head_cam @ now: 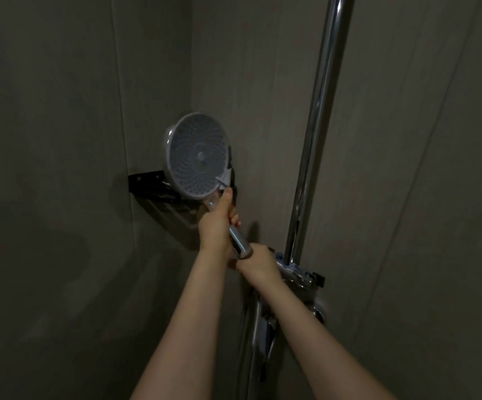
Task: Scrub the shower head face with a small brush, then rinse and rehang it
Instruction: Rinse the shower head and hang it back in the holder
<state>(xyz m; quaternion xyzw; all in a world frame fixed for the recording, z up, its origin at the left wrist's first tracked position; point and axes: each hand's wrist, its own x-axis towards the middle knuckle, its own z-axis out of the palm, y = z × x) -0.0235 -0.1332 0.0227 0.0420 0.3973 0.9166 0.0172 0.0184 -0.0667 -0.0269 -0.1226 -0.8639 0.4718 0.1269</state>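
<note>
Two hands, one shower head point(198, 155)

Left hand point(216, 223) grips its handle, face toward us; right hand point(258, 261) at five o'clock, grip unclear.

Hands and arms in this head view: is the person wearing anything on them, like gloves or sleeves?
No. Both forearms are bare right down to the bottom edge of the picture, with no sleeve in view. The left hand and right hand wear no gloves, and no watch, bracelet or ring shows in this dim light.
</note>
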